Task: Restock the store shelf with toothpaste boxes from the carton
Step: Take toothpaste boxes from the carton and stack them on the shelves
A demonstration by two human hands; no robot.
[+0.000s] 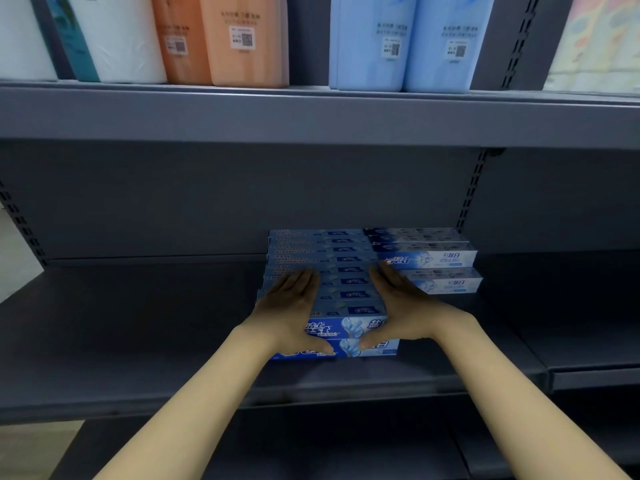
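Several blue toothpaste boxes point(346, 282) lie side by side in two layers on the grey shelf board point(138, 323), long sides facing me. My left hand point(291, 306) rests flat on the left part of the top layer, with its thumb on the front face. My right hand point(401, 306) lies flat on the right part, its thumb also down on the front face. Both hands have straight fingers. A second stack of paler blue-white toothpaste boxes point(429, 258) stands just to the right, touching the first stack. The carton is out of view.
The shelf above point(311, 116) holds white rolls point(114, 36), orange packs point(225, 39) and light-blue packs point(405, 43). A slotted upright point(471, 192) runs down the back panel behind the stacks. A lower shelf board point(588, 375) adjoins on the right.
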